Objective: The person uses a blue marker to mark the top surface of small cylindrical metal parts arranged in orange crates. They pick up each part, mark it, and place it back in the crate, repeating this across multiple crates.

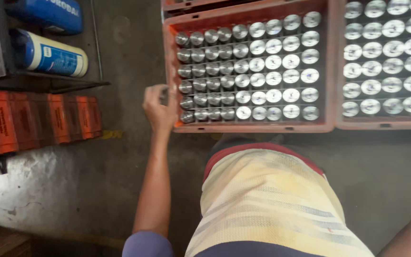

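At crate (177, 124) corner — left hand (158, 108)

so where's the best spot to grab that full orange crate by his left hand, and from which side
Probably the rim of the orange crate, a hand on each short end, coming in from the sides. The metal cylinders stand upright and fill every row, so no grip shows inside, and they look heavy. The left hand already sits at the left wall's near corner; the right wall lies close against the neighbouring crate.

Grey concrete floor (96, 190), two orange crates (329, 71) apparently resting on it, packed with metal cylinders (258, 78)
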